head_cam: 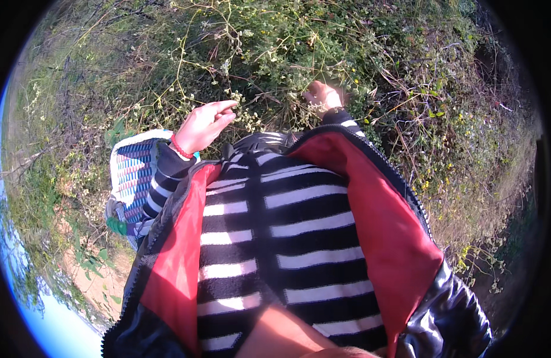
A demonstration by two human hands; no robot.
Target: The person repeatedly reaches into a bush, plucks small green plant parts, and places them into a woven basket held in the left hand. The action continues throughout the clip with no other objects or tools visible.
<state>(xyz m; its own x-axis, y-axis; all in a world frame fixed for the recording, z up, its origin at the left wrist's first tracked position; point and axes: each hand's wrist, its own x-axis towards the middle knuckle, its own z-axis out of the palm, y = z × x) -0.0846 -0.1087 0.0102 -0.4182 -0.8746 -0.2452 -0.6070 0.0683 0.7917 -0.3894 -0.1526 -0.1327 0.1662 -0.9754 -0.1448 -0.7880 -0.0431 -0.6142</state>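
My left hand [205, 127], with a red bead bracelet [180, 147] at the wrist, reaches toward a cluster of small pale flowers [238, 97]. Its thumb and forefinger are slightly apart, with nothing visible between them. To the right, my right hand [324, 95] is curled among thin stems and flower heads, somewhat blurred. Whether its fingers grip a stem cannot be made out. Beside my left forearm is a woven basket [131, 172] in blue, pink and white, its pale rim upward; the sleeve covers part of it.
Dense scrub [275, 53] with tangled yellowish stems [182, 53] fills the ground ahead. Dry twigs [398, 89] stick out on the right. Bare sandy soil [94, 273] shows at lower left beside leafy sprigs [90, 259]. My open jacket [383, 215] with red lining hangs below both arms.
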